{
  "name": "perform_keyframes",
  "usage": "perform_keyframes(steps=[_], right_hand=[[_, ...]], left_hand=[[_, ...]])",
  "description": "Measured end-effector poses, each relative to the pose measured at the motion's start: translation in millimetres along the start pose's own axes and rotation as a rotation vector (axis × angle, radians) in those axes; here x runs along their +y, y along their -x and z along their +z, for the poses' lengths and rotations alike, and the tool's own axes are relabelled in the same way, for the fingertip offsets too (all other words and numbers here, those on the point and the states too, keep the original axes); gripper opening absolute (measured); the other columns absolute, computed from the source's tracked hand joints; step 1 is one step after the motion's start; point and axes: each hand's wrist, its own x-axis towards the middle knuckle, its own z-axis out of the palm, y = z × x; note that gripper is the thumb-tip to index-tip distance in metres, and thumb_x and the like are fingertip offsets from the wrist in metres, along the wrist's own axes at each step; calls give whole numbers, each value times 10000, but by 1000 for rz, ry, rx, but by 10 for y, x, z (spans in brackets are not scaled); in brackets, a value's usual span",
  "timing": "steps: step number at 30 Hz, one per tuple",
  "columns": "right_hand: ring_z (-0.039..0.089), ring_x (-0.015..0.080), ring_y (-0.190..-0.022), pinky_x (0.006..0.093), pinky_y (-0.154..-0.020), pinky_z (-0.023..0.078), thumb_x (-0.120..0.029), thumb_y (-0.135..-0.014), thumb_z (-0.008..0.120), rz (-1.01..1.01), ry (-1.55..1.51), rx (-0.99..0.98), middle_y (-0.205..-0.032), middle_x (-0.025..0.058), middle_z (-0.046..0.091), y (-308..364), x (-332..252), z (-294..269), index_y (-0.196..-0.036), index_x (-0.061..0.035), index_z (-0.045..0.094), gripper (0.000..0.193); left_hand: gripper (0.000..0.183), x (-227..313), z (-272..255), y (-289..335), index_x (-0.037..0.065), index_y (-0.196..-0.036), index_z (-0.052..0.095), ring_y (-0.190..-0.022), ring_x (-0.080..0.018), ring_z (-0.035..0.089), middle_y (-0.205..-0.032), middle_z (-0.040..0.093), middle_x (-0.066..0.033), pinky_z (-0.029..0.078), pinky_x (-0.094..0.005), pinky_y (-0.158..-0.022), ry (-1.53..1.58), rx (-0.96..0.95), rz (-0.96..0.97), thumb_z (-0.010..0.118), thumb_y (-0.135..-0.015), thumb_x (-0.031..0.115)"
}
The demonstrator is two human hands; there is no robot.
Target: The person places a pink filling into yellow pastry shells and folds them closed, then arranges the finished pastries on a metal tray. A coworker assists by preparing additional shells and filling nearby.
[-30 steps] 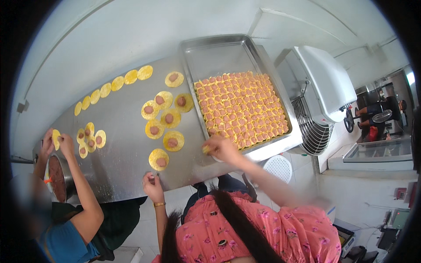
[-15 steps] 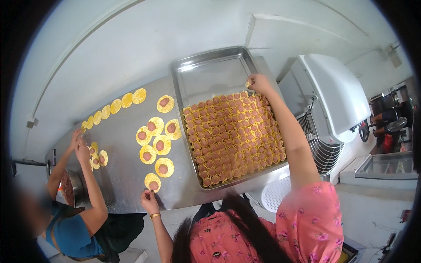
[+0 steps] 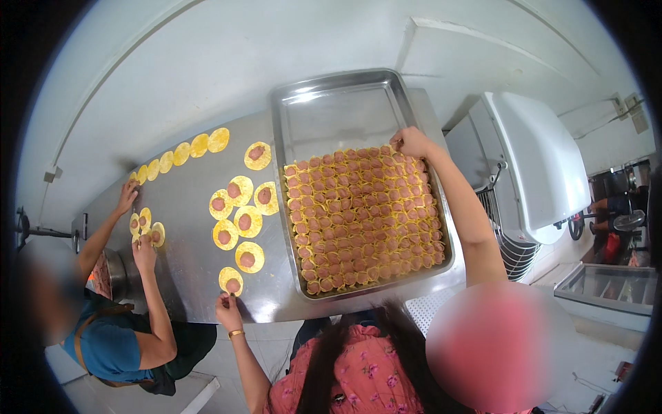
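Observation:
My right hand (image 3: 412, 142) reaches to the far edge of the block of open-topped dumplings (image 3: 365, 214), which have yellow skins and pink meat. Its fingers are pinched on a dumpling mostly hidden beneath them. The dumplings fill the near part of a steel tray (image 3: 331, 116) in tight rows. At the table's near edge, my left hand (image 3: 228, 314) pinches the rim of a round yellow wrapper (image 3: 231, 281) topped with a ball of meat. Several more meat-topped wrappers (image 3: 249, 258) lie beyond it, left of the tray.
A co-worker's hands (image 3: 127, 195) are at the table's left end, by a row of plain wrappers (image 3: 181, 153) and some filled ones (image 3: 145, 218). A metal bowl of meat (image 3: 117, 272) stands nearby. Right of the table is a white machine with a wire guard (image 3: 527, 165).
My right hand has come down to the end of the far dumpling row with its dumpling. My left hand stays by the nearest wrapper. The co-worker's hands have moved apart.

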Motion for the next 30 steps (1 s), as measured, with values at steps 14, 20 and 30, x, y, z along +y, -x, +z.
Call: perform_keyframes(steps=[14,20,30], right_hand=[[652,321,-802,374,-731,512,-83,-646,612,99,-78,-68,-849,174,675,-70,17,-16,-901,-95,720,277],[648,337,-845,376,-774,507,-90,-644,596,65,-14,-8,-901,199,665,-66,42,39,-932,-91,718,312],[632,192,-940,309,-788,503,38,-796,527,-141,-579,361,-1031,86,651,368,-2028,781,-1115,-42,622,343]], left_hand=[[90,-1,-74,-36,7,-859,601,-609,-89,565,-693,610,-36,462,-251,-562,73,-110,-37,661,-825,65],[101,0,-78,-62,15,-843,605,-618,-84,565,-686,610,-35,457,-242,-572,42,-124,17,664,-831,95],[225,-48,-53,-72,34,-1109,468,-982,-223,611,-1113,563,-127,540,-339,-814,1259,-268,-537,486,-899,115]])
